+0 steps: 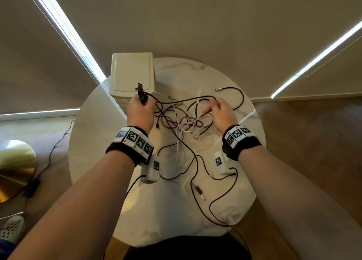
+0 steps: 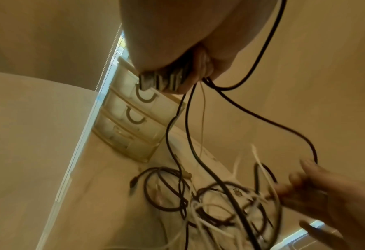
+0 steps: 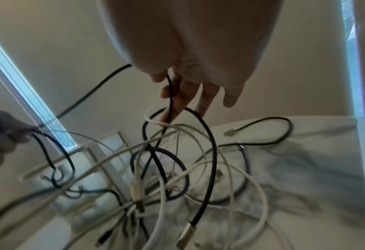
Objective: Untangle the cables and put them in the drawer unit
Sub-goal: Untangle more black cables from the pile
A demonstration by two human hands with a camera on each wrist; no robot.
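Cables (image 1: 188, 122) heaped in a dark and white tangle mid-table, loops trailing toward the near edge. Black cable (image 1: 176, 102) strung between both hands above the heap. Left hand (image 1: 140, 110) fisted around its plug end (image 1: 141, 92), connectors poking up past the knuckles. Right hand (image 1: 221, 110) with fingers (image 3: 188, 96) mostly straight, thumb and forefinger seemingly pinching that black cable, though blurred. Drawer unit (image 1: 132, 75) upright at the table's (image 1: 225, 79) far left edge, just beyond the left hand, drawers (image 2: 132, 116) closed. Brass lamp base (image 1: 13, 169) on the floor at left.
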